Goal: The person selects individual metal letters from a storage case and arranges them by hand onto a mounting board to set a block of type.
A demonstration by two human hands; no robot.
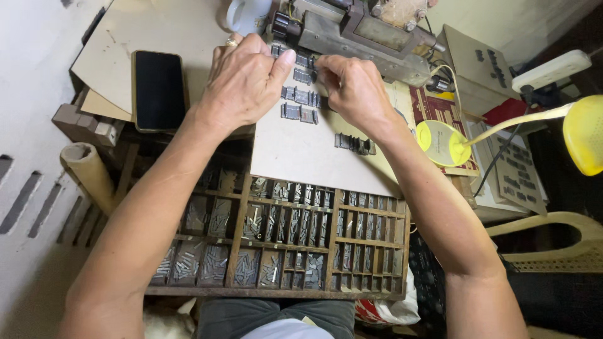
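Both hands work over rows of small metal type blocks (300, 95) lying on a pale board (295, 157) on the counter. The left hand (242, 81) curls, thumb pressed to one block; the right hand (355, 88) pinches another at its fingertips. A wooden type tray (282, 242) sits below, a black phone (159, 90) left, a yellow lamp (584, 132) right.
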